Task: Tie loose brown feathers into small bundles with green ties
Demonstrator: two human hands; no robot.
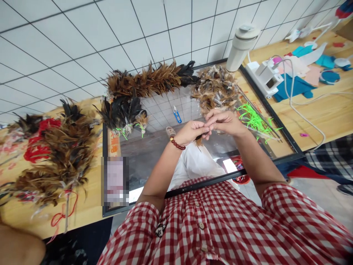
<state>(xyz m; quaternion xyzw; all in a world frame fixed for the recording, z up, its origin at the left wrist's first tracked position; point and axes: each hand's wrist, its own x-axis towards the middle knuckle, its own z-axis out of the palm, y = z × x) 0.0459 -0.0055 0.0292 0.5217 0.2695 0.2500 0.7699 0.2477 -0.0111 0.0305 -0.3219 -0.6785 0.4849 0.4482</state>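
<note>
My left hand [191, 131], with a red bead bracelet at the wrist, and my right hand [224, 121] meet above a black-framed glass panel [154, 147]. Together their fingers pinch a small bunch of brown feathers [199, 140] that hangs below them. Just beyond my hands lies a loose pile of brown and white feathers [215, 88]. Bright green strings [255, 121] lie right of my right hand. Small blue snips [177, 115] rest on the glass ahead of my left hand.
Long tied feather strips [150, 81] and dark bundles [122, 112] lie at the panel's far left. A big feather heap with red cord [57, 151] covers the left table. A white bottle [242, 46], power strip [266, 77] and felt pieces [299, 79] sit right.
</note>
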